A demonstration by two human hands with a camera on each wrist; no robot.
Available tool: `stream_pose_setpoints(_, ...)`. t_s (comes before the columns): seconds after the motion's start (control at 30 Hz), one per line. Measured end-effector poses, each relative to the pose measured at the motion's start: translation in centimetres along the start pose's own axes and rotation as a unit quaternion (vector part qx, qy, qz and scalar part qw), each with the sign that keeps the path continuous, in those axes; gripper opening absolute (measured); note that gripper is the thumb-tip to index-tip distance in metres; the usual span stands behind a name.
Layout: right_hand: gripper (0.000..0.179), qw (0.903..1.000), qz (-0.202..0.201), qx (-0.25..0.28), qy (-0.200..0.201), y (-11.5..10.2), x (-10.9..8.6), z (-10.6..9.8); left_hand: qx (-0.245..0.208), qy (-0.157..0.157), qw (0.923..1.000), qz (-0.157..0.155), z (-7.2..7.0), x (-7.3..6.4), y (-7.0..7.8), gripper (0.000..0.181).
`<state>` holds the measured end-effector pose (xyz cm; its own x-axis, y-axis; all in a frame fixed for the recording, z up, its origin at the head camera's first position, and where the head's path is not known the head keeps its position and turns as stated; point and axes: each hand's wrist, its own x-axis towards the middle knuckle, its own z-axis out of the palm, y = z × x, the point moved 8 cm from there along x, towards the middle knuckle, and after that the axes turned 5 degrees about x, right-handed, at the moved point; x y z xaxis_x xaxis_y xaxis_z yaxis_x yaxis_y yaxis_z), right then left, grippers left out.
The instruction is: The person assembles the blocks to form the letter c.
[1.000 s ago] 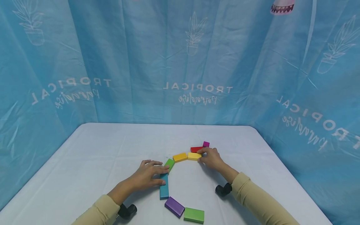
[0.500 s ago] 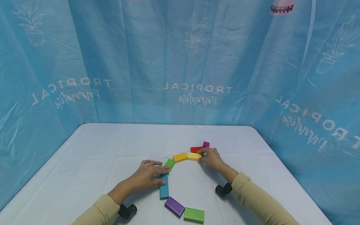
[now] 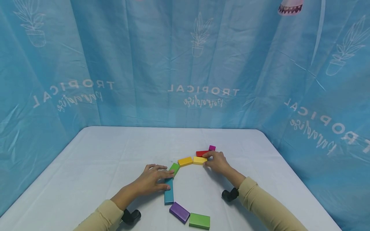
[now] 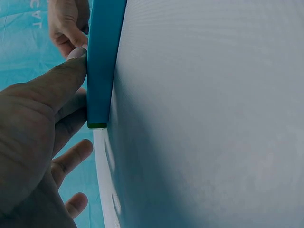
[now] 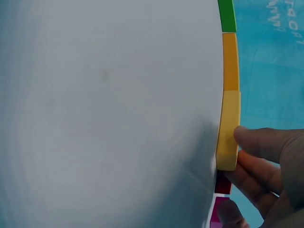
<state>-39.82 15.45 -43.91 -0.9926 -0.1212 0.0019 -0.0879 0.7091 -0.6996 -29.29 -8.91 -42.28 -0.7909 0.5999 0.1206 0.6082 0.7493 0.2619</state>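
Several coloured blocks form a curved row on a white table. My left hand (image 3: 153,180) rests at the teal block (image 3: 169,195); its thumb touches that block and its index finger reaches the green block (image 3: 175,168) beyond. The fingers are spread and fairly straight. At the row's far right end, my right hand (image 3: 217,162) pinches the yellow block (image 5: 229,128) between thumb and fingers. An orange block (image 3: 185,161) lies end to end with the yellow one. Just behind are a red block (image 3: 201,153), partly covered by the right fingers, and a small magenta block (image 3: 212,148).
A purple block (image 3: 179,212) and a larger green block (image 3: 199,221) continue the curve toward the front edge. Black wrist cameras sit under both sleeves. A blue printed curtain (image 3: 185,64) hangs round the table's (image 3: 121,144) back and sides.
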Motion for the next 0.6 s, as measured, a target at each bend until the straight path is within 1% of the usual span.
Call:
stream_pose_setpoints(0.3,0.032,0.9999,-0.005,0.012,0.01,-0.6,-0.2,-1.2,-0.008,-0.003,1.0,-0.003,0.1,0.0,-0.1,0.054)
stream_pose_setpoints(0.6,0.032,0.9993,-0.02,0.02,0.026,-0.6,1.0,-2.3,-0.015,0.0,0.9999,0.003,-0.1,-0.1,0.1,0.055)
